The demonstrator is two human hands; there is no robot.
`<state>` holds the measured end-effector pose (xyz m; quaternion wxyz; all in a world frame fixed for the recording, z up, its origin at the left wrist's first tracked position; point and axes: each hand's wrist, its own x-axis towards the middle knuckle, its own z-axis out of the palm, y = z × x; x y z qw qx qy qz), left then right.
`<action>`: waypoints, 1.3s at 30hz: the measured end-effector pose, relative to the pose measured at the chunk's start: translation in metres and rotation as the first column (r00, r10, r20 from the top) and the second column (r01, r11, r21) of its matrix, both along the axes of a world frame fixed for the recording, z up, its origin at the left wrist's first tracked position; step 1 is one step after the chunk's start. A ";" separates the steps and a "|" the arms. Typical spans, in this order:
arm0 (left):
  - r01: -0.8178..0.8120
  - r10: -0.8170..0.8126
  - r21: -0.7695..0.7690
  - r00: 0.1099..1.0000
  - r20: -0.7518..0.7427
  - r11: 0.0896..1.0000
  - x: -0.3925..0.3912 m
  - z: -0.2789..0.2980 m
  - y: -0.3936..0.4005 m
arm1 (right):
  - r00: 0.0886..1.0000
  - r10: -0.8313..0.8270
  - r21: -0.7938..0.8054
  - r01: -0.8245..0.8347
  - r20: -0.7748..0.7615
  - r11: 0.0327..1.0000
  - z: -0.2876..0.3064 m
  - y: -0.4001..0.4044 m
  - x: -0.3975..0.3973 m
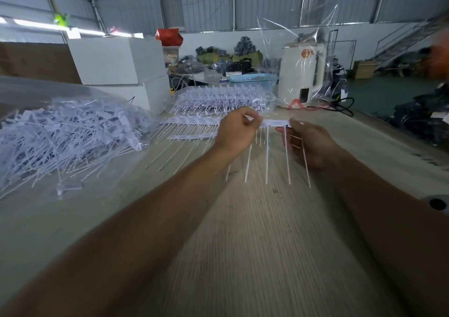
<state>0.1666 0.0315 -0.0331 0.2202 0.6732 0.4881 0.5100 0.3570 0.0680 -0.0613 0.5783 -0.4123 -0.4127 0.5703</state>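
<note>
Two bare hands hold one white plastic strip of long thin ties (274,122) above the pale wooden tabletop (255,219). The left hand (237,128) pinches one end of the strip's bar between the thumb and curled fingers. The right hand (309,144) has its fingers curled round the other end, apparently on a single tie's stem, though blur hides the exact grip. Between the two sets of fingers the bar runs roughly level, and several thin tails hang down below them toward the table.

The work looks like snapping single ties off the bar, and a few things could spoil it. A pull made too far down the stem would likely bend or stretch the tail instead of breaking it at the joint. A slack pinch on the left would let the whole strip swing or drop. The hanging tails could snag the flat white strips (194,122) lying just beyond the left fingers. A freed tie tossed toward the heap of loose white ties (68,134), well to the left of those fingers, might fall short and scatter.
</note>
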 end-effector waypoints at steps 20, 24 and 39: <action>-0.061 0.012 -0.142 0.945 -0.327 0.988 -0.017 -0.008 0.007 | 0.862 0.289 0.178 -0.388 0.416 0.904 -0.010 -0.002 -0.012; -0.033 -0.019 -0.256 0.980 -0.199 0.966 -0.012 -0.002 0.003 | 0.865 0.219 0.286 -0.373 0.451 0.883 -0.013 -0.004 -0.012; -0.045 -0.006 -0.235 0.977 -0.215 0.971 -0.021 -0.013 0.010 | 0.340 -0.505 0.606 -0.351 0.793 0.714 0.003 -0.004 -0.035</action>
